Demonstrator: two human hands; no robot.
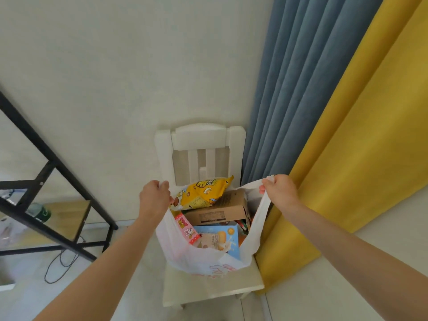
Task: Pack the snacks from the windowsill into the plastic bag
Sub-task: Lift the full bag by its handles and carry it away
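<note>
A white plastic bag (185, 256) stands on the seat of a white chair (199, 290), its mouth pulled wide. My left hand (154, 196) grips the bag's left handle. The right handle is stretched up and out, held in my right hand (279, 189). Inside the bag lie a yellow snack packet (203, 192), a brown cardboard box (222, 209), a blue biscuit box (222, 239) and a pink-and-red packet (186, 229). The windowsill is out of view.
The chair stands against a pale wall, with a blue curtain (284, 100) and a yellow curtain (361, 147) hanging to its right. At the left is a black metal-framed shelf (46, 181) with a green bottle (40, 212); a black cable (62, 262) lies on the floor.
</note>
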